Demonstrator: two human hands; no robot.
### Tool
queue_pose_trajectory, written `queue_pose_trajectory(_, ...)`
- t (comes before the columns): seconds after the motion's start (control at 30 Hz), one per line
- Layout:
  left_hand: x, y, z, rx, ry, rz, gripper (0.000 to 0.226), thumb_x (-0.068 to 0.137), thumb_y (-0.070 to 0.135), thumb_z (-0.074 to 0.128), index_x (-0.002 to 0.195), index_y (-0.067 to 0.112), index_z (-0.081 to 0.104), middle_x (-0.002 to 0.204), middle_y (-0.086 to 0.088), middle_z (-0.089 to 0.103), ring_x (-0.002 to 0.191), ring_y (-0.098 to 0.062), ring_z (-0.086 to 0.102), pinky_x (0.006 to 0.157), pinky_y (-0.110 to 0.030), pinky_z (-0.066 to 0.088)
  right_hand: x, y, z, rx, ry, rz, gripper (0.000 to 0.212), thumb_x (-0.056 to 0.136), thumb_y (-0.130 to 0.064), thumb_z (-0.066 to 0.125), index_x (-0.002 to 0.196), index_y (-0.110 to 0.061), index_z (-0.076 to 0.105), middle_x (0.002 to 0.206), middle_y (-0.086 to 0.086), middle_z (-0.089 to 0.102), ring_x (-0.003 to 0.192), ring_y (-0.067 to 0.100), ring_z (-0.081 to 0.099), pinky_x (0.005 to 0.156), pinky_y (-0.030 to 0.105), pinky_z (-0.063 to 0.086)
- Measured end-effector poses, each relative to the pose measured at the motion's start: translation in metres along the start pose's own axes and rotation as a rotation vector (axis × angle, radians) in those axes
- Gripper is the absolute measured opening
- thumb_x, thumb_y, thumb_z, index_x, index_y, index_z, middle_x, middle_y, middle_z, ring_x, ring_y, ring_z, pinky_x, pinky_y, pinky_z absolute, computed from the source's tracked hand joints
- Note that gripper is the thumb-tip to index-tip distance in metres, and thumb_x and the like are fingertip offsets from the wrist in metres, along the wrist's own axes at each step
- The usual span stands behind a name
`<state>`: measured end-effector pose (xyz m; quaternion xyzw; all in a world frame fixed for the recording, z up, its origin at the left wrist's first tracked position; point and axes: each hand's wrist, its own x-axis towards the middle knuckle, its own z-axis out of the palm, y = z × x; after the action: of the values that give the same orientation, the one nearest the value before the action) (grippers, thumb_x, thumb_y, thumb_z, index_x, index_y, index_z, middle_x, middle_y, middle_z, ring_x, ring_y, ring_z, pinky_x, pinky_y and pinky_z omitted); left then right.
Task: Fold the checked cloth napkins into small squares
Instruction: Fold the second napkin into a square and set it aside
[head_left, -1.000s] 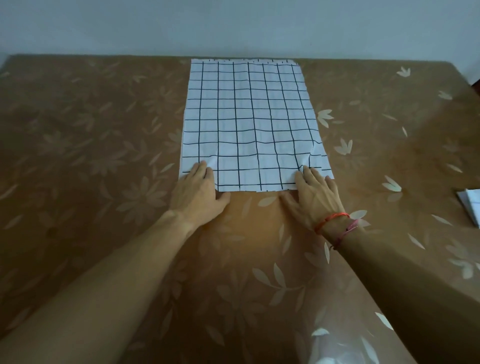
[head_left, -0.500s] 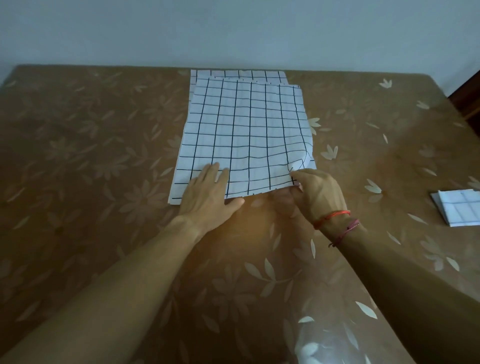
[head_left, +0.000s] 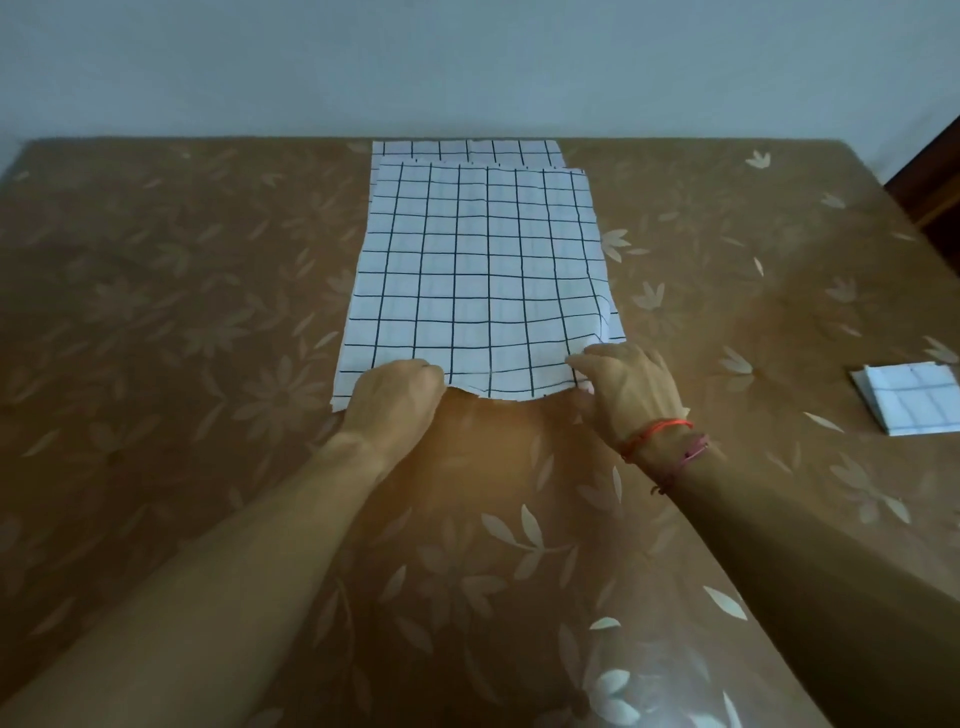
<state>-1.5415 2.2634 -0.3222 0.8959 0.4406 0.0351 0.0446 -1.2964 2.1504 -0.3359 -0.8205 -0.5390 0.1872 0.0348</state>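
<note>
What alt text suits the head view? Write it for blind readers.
A person's left hand and right hand grip the near edge of a checked napkin on a brown floral table. A second checked layer peeks out beyond its far edge; a folded napkin lies far right.

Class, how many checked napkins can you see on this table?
3: top napkin in the middle, held by left hand and right hand; lower napkin beneath it, far edge showing; folded napkin at the right edge. Others may hide underneath.
</note>
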Motion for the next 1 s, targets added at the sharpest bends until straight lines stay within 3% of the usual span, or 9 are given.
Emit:
queue_pose_trajectory(0.03,0.001,0.002,-0.002,-0.034,0.021,0.006,0.024,0.09,0.005,0.056,0.067,0.008,0.055,0.064,-0.004,0.055,0.059,-0.027,0.052,0.053,-0.038,0.045,-0.007,-0.026,-0.019,-0.134,0.094,-0.073,0.064,0.064,-0.047,0.078,0.118,-0.017,0.064,0.118,0.013,0.063,0.108,0.035,0.056,0.091,0.044,0.042)
queue_pose_trajectory(0.07,0.003,0.001,-0.001,-0.077,0.038,-0.003,0.022,0.091,0.008,0.056,0.069,0.007,0.056,0.066,-0.005,0.057,0.062,-0.028,0.054,0.056,-0.041,0.048,-0.009,-0.036,-0.025,-0.165,0.157,-0.115,0.055,0.073,-0.046,0.073,0.121,-0.021,0.063,0.123,0.012,0.06,0.116,0.034,0.052,0.095,0.045,0.038)
queue_pose_trajectory(0.2,0.005,0.005,-0.01,-0.221,0.006,-0.003,0.016,0.091,0.022,0.064,0.079,0.012,0.066,0.078,0.001,0.066,0.076,-0.02,0.059,0.069,-0.034,0.049,-0.013,-0.049,-0.026,-0.215,0.077,-0.18,0.058,0.081,-0.055,0.059,0.133,-0.029,0.05,0.139,0.009,0.047,0.13,0.028,0.039,0.105,0.041,0.028)
queue_pose_trajectory(0.3,0.005,0.002,-0.011,-0.294,-0.02,-0.013,0.014,0.09,0.029,0.065,0.086,0.019,0.074,0.083,0.006,0.07,0.078,-0.012,0.058,0.069,-0.028,0.042,-0.011,-0.055,-0.019,-0.196,0.043,-0.213,0.056,0.085,-0.056,0.054,0.134,-0.03,0.048,0.143,0.008,0.043,0.132,0.026,0.036,0.106,0.04,0.028)
queue_pose_trajectory(0.5,0.004,-0.002,-0.008,-0.313,-0.107,-0.012,0.019,0.098,0.021,0.052,0.089,0.014,0.066,0.083,0.004,0.068,0.08,-0.017,0.061,0.066,-0.028,0.039,-0.009,-0.064,-0.012,-0.167,0.01,-0.219,0.051,0.088,-0.051,0.051,0.133,-0.027,0.049,0.137,0.008,0.047,0.125,0.028,0.044,0.104,0.041,0.034)
queue_pose_trajectory(0.67,0.001,0.003,-0.012,-0.212,-0.041,0.059,0.013,0.101,0.018,0.04,0.091,0.013,0.047,0.071,-0.003,0.058,0.064,-0.027,0.053,0.059,-0.04,0.042,-0.005,-0.062,-0.002,-0.217,0.063,-0.196,0.041,0.088,-0.04,0.053,0.123,-0.019,0.055,0.127,0.009,0.052,0.119,0.03,0.046,0.098,0.04,0.036)
queue_pose_trajectory(0.83,0.0,-0.002,-0.021,-0.193,0.105,0.139,0.011,0.096,0.011,0.047,0.085,0.011,0.049,0.068,-0.004,0.057,0.057,-0.027,0.049,0.05,-0.035,0.035,0.0,-0.041,-0.011,-0.311,0.187,-0.053,0.014,0.076,-0.01,0.057,0.085,-0.015,0.066,0.095,0.004,0.063,0.098,0.03,0.055,0.077,0.035,0.038)
queue_pose_trajectory(0.93,-0.006,-0.007,-0.025,-0.197,0.123,0.163,0.009,0.091,0.019,0.059,0.095,0.012,0.056,0.081,-0.003,0.064,0.072,-0.027,0.06,0.056,-0.038,0.047,-0.008,-0.032,-0.027,-0.256,0.205,-0.004,0.01,0.077,-0.008,0.054,0.07,-0.015,0.057,0.083,0.003,0.064,0.086,0.03,0.059,0.063,0.03,0.031)
queue_pose_trajectory(1.0,-0.011,-0.012,-0.028,-0.161,0.036,0.135,0.035,0.082,0.024,0.07,0.113,0.011,0.06,0.1,-0.004,0.068,0.093,-0.027,0.063,0.069,-0.042,0.054,-0.014,-0.029,-0.034,-0.219,0.224,-0.006,0.012,0.08,-0.009,0.053,0.078,-0.014,0.064,0.082,0.005,0.067,0.08,0.032,0.06,0.061,0.029,0.032)
